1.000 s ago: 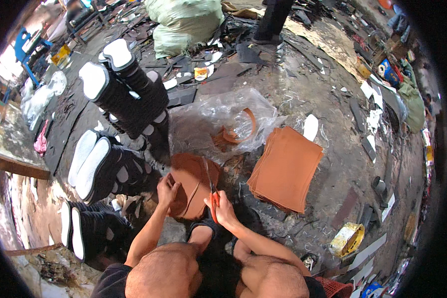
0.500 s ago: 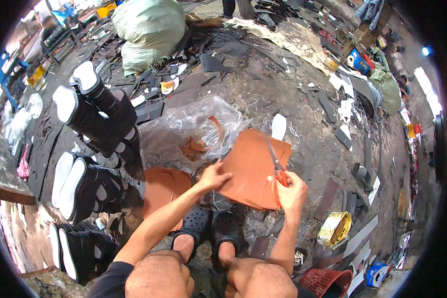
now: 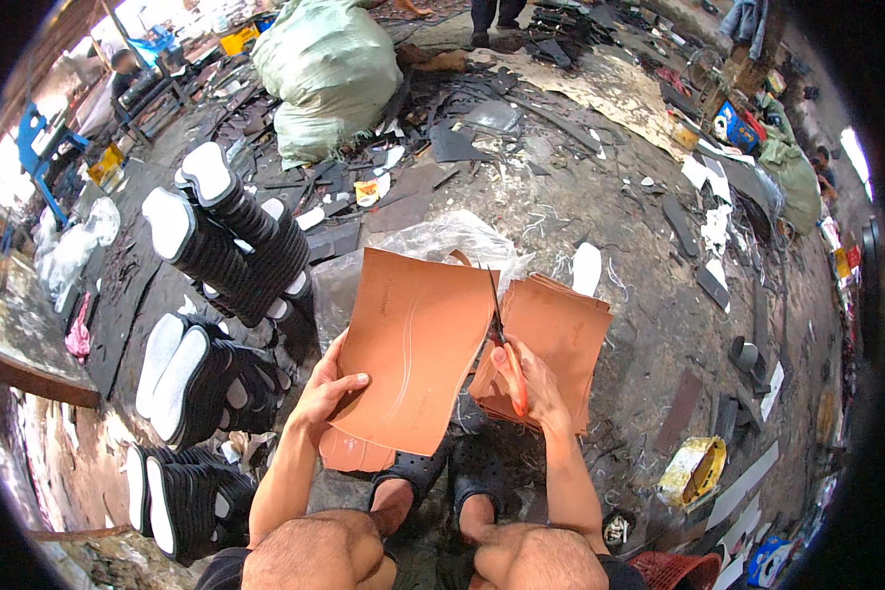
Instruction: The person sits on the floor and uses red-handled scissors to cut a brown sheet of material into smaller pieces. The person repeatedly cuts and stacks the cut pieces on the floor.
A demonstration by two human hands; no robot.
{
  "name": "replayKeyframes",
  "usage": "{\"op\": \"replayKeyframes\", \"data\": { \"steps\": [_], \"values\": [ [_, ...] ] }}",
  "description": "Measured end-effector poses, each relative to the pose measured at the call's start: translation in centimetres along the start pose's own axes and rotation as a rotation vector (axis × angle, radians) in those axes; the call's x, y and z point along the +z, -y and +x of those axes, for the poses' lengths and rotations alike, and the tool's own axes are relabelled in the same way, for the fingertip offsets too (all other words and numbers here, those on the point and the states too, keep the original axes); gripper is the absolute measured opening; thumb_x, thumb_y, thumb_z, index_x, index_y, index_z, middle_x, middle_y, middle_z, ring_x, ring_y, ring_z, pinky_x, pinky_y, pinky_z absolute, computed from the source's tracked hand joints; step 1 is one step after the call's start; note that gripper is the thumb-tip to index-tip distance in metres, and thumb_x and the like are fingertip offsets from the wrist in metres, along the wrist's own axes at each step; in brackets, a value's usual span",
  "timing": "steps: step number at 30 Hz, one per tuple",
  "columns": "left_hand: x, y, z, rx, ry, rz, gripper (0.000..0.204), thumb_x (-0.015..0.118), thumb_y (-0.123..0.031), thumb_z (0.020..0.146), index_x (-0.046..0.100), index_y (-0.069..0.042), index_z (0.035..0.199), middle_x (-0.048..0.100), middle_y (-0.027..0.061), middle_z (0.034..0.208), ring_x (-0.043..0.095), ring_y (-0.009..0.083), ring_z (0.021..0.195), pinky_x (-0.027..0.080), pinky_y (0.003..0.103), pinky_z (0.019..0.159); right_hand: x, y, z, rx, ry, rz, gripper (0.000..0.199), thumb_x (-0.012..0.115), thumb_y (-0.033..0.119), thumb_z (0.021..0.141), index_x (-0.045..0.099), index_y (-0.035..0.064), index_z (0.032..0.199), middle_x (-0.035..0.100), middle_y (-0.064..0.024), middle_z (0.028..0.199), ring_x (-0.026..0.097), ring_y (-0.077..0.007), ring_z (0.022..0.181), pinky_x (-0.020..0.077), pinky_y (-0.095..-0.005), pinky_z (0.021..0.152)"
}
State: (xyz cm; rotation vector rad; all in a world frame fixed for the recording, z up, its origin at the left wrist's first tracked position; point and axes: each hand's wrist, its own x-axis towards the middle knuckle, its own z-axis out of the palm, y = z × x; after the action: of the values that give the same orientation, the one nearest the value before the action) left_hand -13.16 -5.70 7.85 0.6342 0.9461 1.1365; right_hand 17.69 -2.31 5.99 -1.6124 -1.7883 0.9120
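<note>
My left hand (image 3: 329, 388) grips a reddish-brown sheet (image 3: 413, 339) by its left edge, thumb on top. Curved pale lines run down the sheet, which is raised above the floor. In my right hand (image 3: 541, 388) are scissors (image 3: 512, 379) with orange handles, their dark blades pointing away from me beside the sheet's right edge. Under and beyond that hand lies a stack of similar brown sheets (image 3: 560, 339). More brown pieces (image 3: 357, 452) show below the held sheet, which hides most of them.
Stacks of black-and-white sole-shaped pieces (image 3: 231, 236) stand at the left. Crumpled clear plastic (image 3: 452, 236) lies behind the sheet. A large pale green sack (image 3: 329, 84) stands far off. Dark scraps litter the floor; a yellow container (image 3: 691, 472) and red basket (image 3: 674, 570) are at right.
My left hand has lifted a brown sheet off the stack and carried it left, over the plastic and brown pieces. My right hand has moved slightly left with the scissors.
</note>
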Motion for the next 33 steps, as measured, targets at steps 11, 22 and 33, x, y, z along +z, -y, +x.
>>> {"op": "replayKeyframes", "data": {
  "steps": [11, 22, 33],
  "values": [
    [5.4, 5.7, 8.0, 0.495, -0.305, 0.219, 0.057, 0.067, 0.005, 0.082, 0.045, -0.001, 0.135, 0.054, 0.0101, 0.126, 0.053, 0.0227, 0.117, 0.046, 0.037, 0.097, 5.8, 2.9, -0.4, 0.068, -0.064, 0.522, 0.048, 0.064, 0.045, 0.093, 0.056, 0.0058, 0.067, 0.047, 0.003, 0.05, 0.044, -0.0058, 0.044, 0.0322, -0.0237, 0.041],
    [3.0, 3.5, 6.5, 0.602, -0.501, 0.119, 0.048, 0.064, 0.004, 0.081, 0.049, 0.005, 0.126, 0.055, 0.013, 0.125, 0.054, 0.0254, 0.112, 0.044, 0.037, 0.099, 1.9, 4.2, 5.2, 0.069, 0.098, 0.313, 0.051, 0.059, 0.052, 0.094, 0.062, 0.0008, 0.1, 0.054, -0.0022, 0.066, 0.051, -0.0096, 0.054, 0.041, -0.0274, 0.05],
    [-1.4, -1.1, 6.2, 0.608, -0.523, 0.066, 0.06, 0.056, 0.011, 0.078, 0.041, -0.001, 0.134, 0.054, 0.0118, 0.125, 0.057, 0.0227, 0.11, 0.047, 0.034, 0.095, 0.1, 1.7, 4.2, 0.07, 0.159, 0.42, 0.052, 0.06, 0.053, 0.094, 0.061, 0.0024, 0.081, 0.049, 0.0031, 0.057, 0.047, -0.0065, 0.05, 0.0362, -0.0263, 0.047]
  ]
}}
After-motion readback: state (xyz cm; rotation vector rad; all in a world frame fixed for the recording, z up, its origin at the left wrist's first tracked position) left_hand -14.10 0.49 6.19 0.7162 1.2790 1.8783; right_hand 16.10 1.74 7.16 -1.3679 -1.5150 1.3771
